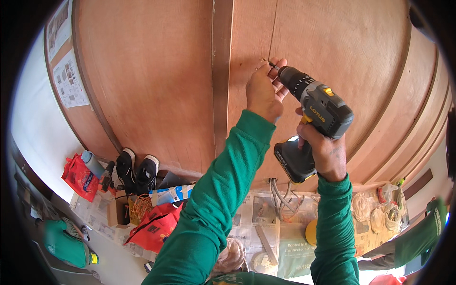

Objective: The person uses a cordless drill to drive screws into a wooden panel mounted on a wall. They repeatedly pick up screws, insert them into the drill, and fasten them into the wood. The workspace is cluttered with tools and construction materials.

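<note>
In my right hand (325, 149) is a grey and black cordless drill (327, 109) with yellow switches, its chuck aimed up and left at the reddish-brown wooden panel (313, 38). My fingers wrap the grip above the black battery pack (295, 159). Against the panel, my left hand (267, 90) pinches thumb and forefinger around the tip of the drill's bit (272, 64). What small piece sits between those fingertips is too hidden to name. The other left fingers curl beside the chuck. A thin dark line (274, 28) runs up the panel above the tip.
Newspaper (259, 230) covers the surface below. On it are black shoes (147, 173), red bags (154, 228), an open cardboard box (118, 211), cables (283, 202) and bundled wire (362, 206). A dark vertical strip (221, 71) divides the panels. A person in green (420, 232) is at the right.
</note>
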The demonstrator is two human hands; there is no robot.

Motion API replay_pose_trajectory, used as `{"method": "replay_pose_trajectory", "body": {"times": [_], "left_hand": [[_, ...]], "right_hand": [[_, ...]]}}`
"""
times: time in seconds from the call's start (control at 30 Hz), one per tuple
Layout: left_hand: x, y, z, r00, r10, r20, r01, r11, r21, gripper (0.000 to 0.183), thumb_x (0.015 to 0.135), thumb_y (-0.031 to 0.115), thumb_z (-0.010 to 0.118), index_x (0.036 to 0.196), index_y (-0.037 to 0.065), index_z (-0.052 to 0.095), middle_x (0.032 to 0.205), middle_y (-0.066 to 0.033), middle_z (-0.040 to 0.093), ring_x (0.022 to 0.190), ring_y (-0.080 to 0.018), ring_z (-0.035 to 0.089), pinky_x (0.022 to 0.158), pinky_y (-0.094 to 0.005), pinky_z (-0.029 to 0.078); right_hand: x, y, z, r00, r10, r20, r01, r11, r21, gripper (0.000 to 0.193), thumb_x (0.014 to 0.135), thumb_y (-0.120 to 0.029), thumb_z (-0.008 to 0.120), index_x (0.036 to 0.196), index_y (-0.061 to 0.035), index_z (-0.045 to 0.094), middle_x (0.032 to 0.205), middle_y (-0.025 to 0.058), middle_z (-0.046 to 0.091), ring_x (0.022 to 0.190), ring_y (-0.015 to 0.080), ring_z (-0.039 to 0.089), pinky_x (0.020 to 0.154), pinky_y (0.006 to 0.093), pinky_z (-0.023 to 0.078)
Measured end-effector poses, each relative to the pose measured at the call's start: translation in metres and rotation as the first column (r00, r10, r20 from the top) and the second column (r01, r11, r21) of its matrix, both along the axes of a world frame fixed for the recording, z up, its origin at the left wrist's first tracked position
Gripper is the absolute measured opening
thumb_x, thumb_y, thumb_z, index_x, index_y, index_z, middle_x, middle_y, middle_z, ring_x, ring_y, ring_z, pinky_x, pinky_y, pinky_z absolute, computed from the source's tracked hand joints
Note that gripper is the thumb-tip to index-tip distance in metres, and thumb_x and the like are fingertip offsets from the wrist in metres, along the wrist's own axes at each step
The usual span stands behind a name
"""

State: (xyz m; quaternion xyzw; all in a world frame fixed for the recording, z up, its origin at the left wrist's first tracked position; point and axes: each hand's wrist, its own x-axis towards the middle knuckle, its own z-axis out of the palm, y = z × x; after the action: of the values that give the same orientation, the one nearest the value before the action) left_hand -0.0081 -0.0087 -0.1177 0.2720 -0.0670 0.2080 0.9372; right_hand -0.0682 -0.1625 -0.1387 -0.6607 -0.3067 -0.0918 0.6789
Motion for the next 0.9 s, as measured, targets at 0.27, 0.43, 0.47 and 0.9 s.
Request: {"method": "replay_pose_trajectory", "body": {"times": [0.27, 0.43, 0.47, 0.9], "left_hand": [[0.007, 0.007, -0.001, 0.998, -0.022, 0.05, 0.022, 1.0, 0.006, 0.026, 0.101, 0.028, 0.044, 0.116, 0.011, 0.058, 0.116, -0.003, 0.067, 0.107, -0.0151, 0.059, 0.095, -0.0345, 0.042], [0.013, 0.011, -0.008, 0.994, -0.073, 0.079, 0.074, 0.997, -0.004, 0.028, 0.102, 0.028, 0.043, 0.116, 0.01, 0.058, 0.119, -0.004, 0.066, 0.107, -0.0153, 0.059, 0.096, -0.0348, 0.042], [0.009, 0.012, -0.006, 0.992, -0.078, 0.099, 0.08, 0.997, -0.015, 0.028, 0.102, 0.028, 0.043, 0.116, 0.009, 0.057, 0.12, -0.0043, 0.065, 0.107, -0.0155, 0.059, 0.097, -0.035, 0.042], [0.016, 0.016, -0.002, 0.987, -0.075, 0.145, 0.085, 0.994, -0.063, 0.025, 0.103, 0.022, 0.042, 0.115, 0.005, 0.057, 0.113, -0.0044, 0.068, 0.101, -0.014, 0.061, 0.092, -0.0308, 0.045]], "right_hand": [[0.013, 0.001, 0.0, 0.998, 0.01, 0.062, -0.001, 0.99, -0.139, 0.032, 0.078, -0.002, 0.059, 0.109, 0.0048, 0.059, 0.098, 0.0086, 0.063, 0.063, 0.0123, 0.056, 0.057, 0.0282, 0.047], [0.013, 0.002, 0.005, 0.995, -0.022, 0.094, 0.041, 0.977, -0.211, 0.03, 0.078, -0.001, 0.059, 0.107, 0.0037, 0.06, 0.099, 0.0082, 0.063, 0.063, 0.0119, 0.056, 0.057, 0.0275, 0.047], [0.012, 0.002, 0.01, 0.995, -0.009, 0.097, 0.031, 0.975, -0.222, 0.029, 0.078, -0.001, 0.059, 0.107, 0.0034, 0.06, 0.099, 0.0081, 0.064, 0.063, 0.0118, 0.056, 0.057, 0.0275, 0.047], [0.005, 0.005, 0.017, 0.994, -0.056, 0.098, 0.078, 0.968, -0.237, 0.025, 0.081, -0.006, 0.064, 0.106, 0.0002, 0.061, 0.087, 0.0037, 0.062, 0.062, 0.0113, 0.055, 0.057, 0.0268, 0.047]]}}
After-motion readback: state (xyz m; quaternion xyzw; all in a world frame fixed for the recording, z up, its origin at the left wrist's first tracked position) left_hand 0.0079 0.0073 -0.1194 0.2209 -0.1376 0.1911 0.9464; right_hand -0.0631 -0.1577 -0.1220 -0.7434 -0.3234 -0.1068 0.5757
